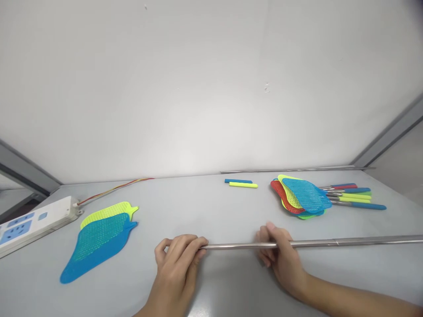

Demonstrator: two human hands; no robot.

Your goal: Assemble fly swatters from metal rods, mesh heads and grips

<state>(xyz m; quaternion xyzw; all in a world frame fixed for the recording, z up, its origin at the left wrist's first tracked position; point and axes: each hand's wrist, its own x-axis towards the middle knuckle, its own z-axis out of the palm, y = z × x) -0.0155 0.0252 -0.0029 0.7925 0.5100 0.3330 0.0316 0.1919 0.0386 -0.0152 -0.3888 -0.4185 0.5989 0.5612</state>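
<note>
left hand (176,266) clamps the metal rod (234,246) at seven o'clock, right hand (287,264) closed round it at five, perhaps loosely; handling now, next calls for steadiness.

We are seeing a white power strip (41,221) lying on a gray tabletop (185,202), red-and-yellow wires (114,189) trailing toward the wall (165,88).

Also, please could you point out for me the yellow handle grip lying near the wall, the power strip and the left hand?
Yellow handle grip (243,185): head view, middle of its side.
Power strip (42,221): head view, white top face.
Left hand (176,264): head view, back of the hand.
</note>
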